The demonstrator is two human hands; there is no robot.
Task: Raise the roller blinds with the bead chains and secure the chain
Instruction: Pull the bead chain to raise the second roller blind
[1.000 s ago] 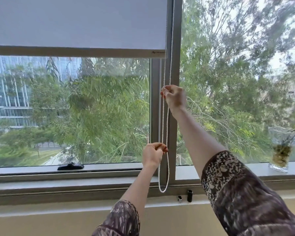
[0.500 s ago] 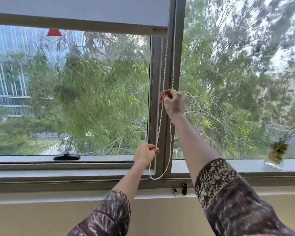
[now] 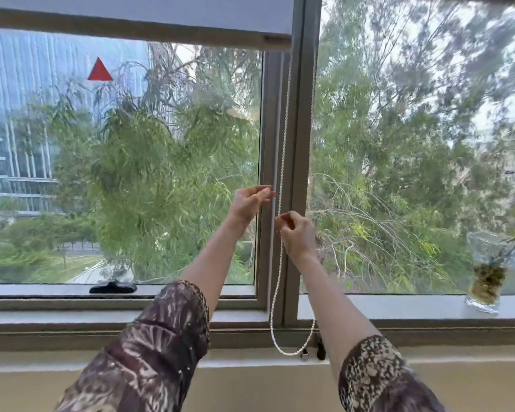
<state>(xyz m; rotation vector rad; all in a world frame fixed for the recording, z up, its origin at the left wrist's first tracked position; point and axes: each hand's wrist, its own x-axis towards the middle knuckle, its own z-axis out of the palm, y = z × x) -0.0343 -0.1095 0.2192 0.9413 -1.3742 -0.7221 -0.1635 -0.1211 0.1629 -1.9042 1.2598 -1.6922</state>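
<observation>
Against the grey upright post (image 3: 298, 144) between the two window panes hangs the white bead chain (image 3: 283, 144), its long axis running nearly straight up and down: two strands drop from behind the raised roller blind (image 3: 137, 13) at the top, pass the hands, and join in a loop whose rounded bottom points down at the near sill (image 3: 72, 316), just beside a small dark fitting (image 3: 320, 350) and a small metal piece (image 3: 304, 356) at the foot of the post. The blind itself sits high at the top left, its bottom bar (image 3: 131, 31) lying level across the left pane (a red triangular sticker (image 3: 100, 70) shows on the glass below it). The right hand (image 3: 296, 233) is at the chain, thumb and forefinger curled together at the left strand in a pinch, the other fingers folded loosely; the beads run on below it. The left hand (image 3: 250, 200) is raised a little higher and to the left of the post, its fingers half curled with the tips drawn toward the thumb; whether it has a bead between them cannot be told, since the hand is blurred and sits just apart from the strand. On the sill at far right stands a glass vase (image 3: 485, 275) with a plant cutting, and at the left pane's foot lies a black window handle (image 3: 113, 287).
</observation>
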